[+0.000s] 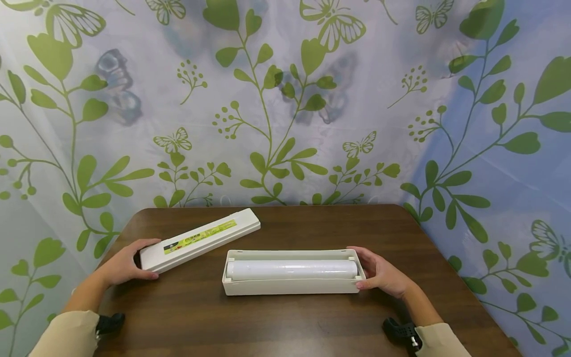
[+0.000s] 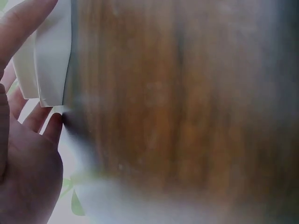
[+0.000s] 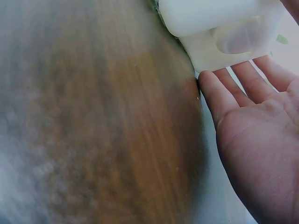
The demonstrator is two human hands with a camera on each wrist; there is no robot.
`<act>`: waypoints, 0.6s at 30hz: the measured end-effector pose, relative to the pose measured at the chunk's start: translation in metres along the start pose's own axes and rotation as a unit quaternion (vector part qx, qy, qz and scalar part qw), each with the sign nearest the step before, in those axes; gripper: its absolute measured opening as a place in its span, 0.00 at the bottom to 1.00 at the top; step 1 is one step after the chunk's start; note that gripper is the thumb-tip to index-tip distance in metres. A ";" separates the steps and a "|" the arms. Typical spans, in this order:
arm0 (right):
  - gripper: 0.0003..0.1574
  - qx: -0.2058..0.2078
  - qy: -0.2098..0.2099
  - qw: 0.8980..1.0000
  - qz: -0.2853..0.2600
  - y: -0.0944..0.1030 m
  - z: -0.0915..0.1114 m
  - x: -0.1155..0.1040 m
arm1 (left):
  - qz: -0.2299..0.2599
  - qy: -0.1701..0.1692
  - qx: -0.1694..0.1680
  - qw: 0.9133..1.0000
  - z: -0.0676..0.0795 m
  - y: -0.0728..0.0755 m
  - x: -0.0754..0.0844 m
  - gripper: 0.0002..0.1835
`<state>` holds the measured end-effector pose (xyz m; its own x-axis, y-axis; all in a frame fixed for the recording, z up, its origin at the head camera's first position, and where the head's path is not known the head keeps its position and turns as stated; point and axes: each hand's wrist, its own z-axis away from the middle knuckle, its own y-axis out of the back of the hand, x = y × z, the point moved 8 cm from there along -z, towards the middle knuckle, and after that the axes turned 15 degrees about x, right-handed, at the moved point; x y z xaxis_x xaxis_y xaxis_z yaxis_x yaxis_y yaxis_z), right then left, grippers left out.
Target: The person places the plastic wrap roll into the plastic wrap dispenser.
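A long white box (image 1: 290, 287), seemingly a cling film dispenser, lies lengthwise on the table with its top off. Inside it rests a roll of clear film (image 1: 292, 269). My right hand (image 1: 387, 273) holds the box's right end, thumb at the front corner and fingers behind. In the right wrist view, the fingers meet the end of the box (image 3: 201, 51). To the left, the matching white lid (image 1: 243, 221), with a yellow-green label, lies slanted, its far end pointing up and right. My left hand (image 1: 120, 266) grips its near left end between thumb and fingers.
The brown wooden table (image 1: 303, 322) has rounded back corners. Behind it hangs a curtain (image 1: 285, 114) printed with green leaves and butterflies. Dark straps (image 1: 110, 323) sit at both wrists, by the beige sleeves (image 1: 67, 334).
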<state>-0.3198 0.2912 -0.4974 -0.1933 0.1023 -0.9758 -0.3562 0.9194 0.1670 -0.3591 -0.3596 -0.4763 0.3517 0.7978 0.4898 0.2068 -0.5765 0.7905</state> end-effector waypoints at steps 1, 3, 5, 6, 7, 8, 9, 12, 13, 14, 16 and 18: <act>0.58 0.000 0.000 1.000 0.000 0.000 0.000 0.000 | -0.002 0.001 -0.003 1.000 0.000 0.000 0.000 0.52; 0.58 -0.001 -0.001 1.000 -0.002 0.000 0.000 -0.001 | -0.004 0.001 -0.008 1.000 0.001 -0.001 -0.002 0.52; 0.58 -0.002 -0.001 1.000 -0.003 -0.001 0.000 -0.001 | -0.001 -0.002 -0.010 1.000 0.001 0.000 -0.003 0.52; 0.58 -0.003 -0.002 1.000 -0.004 -0.001 0.000 -0.001 | 0.001 -0.003 -0.012 1.000 0.001 0.000 -0.004 0.52; 0.58 -0.004 -0.001 1.000 -0.004 -0.001 0.000 -0.001 | 0.003 -0.003 -0.014 1.000 0.001 0.000 -0.004 0.52; 0.58 -0.004 -0.001 1.000 -0.005 -0.001 0.000 -0.001 | 0.003 -0.002 -0.017 1.000 0.001 0.000 -0.005 0.52; 0.58 -0.005 0.000 1.000 -0.005 -0.001 0.000 -0.001 | 0.004 -0.001 -0.019 1.000 0.001 -0.001 -0.005 0.52; 0.58 -0.004 0.000 1.000 -0.005 -0.001 0.000 -0.001 | 0.004 0.005 -0.025 1.000 0.001 -0.001 -0.006 0.52; 0.58 -0.005 0.000 1.000 -0.004 -0.001 0.000 -0.001 | 0.002 0.006 -0.027 1.000 0.001 -0.001 -0.006 0.52; 0.58 -0.005 0.000 1.000 -0.005 -0.001 0.001 -0.001 | 0.000 0.008 -0.030 1.000 0.002 -0.002 -0.006 0.52; 0.58 -0.005 -0.001 1.000 -0.005 -0.001 0.001 0.000 | -0.003 0.013 -0.034 0.999 0.002 -0.003 -0.007 0.53; 0.58 -0.005 -0.001 1.000 -0.006 -0.001 0.001 0.000 | -0.004 0.018 -0.039 0.999 0.002 -0.004 -0.007 0.53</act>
<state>-0.3190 0.2907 -0.4974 -0.1864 0.0918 -0.9782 -0.3680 0.9166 0.1562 -0.3608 -0.3636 -0.4831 0.3167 0.8094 0.4946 0.1381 -0.5552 0.8202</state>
